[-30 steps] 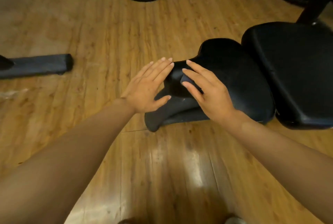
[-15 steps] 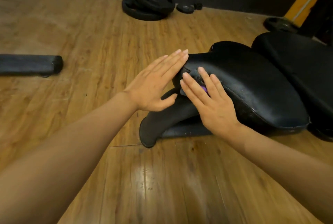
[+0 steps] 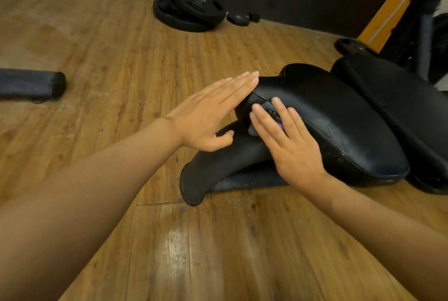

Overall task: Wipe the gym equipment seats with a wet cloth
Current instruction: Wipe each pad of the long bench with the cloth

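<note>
A black padded seat (image 3: 339,121) of a low bench sits at centre right, with a second black pad (image 3: 397,106) behind it. My right hand (image 3: 288,143) lies flat on the seat's near left end with straight fingers. It presses a dark cloth (image 3: 269,110) with a purple spot against the pad; most of the cloth is hidden under the fingers. My left hand (image 3: 211,114) is flat with fingers straight, its fingertips at the seat's left tip. A black foam leg roller (image 3: 218,167) sticks out below the seat.
Wooden floor (image 3: 121,63) all around. Stacked black weight plates (image 3: 191,12) and small weights (image 3: 240,19) lie by the dark back wall. A dark padded bar (image 3: 31,85) lies at far left. A yellow and black machine frame (image 3: 397,2) with a plate (image 3: 351,46) stands at upper right.
The view has tilted up and come closer to the seat. My right hand has slid from the seat's tip onto its near side with the cloth; my left hand has stayed at the tip.
</note>
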Available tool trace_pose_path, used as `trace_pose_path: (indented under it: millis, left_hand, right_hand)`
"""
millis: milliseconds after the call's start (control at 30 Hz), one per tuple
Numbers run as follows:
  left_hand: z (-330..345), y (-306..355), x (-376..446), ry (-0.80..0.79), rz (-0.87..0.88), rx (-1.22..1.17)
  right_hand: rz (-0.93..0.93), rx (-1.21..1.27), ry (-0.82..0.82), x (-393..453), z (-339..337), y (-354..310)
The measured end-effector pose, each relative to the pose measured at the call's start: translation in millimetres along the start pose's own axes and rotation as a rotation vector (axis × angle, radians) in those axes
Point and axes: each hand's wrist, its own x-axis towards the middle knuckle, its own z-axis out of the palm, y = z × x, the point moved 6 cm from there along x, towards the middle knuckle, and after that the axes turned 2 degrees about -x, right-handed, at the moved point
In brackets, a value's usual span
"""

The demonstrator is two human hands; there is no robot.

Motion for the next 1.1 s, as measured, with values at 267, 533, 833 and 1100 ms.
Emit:
trace_pose_path:
  millis: [267,533,833,1100]
  left_hand:
    - [9.0,10.8,-0.7,0.225,-0.065,0.145]
    - [11.0,11.0,-0.2,0.345,-0.125,0.138]
    - [22.1,47.0,17.3,0.417,-0.125,0.297]
    - [28.3,53.8,22.9,0.368,-0.168,0.443]
  right_hand:
    - [0.096,-0.048,-0.108,-7.8,-7.7,4.7]
    - [0.002,-0.128,-0.135,0.8,-6.1,7.4]
    - [0.052,-0.104,-0.299,-64.0,-43.5,33.9]
    - [0.112,-0.175,-0.214,-27.4,-19.9,32.8]
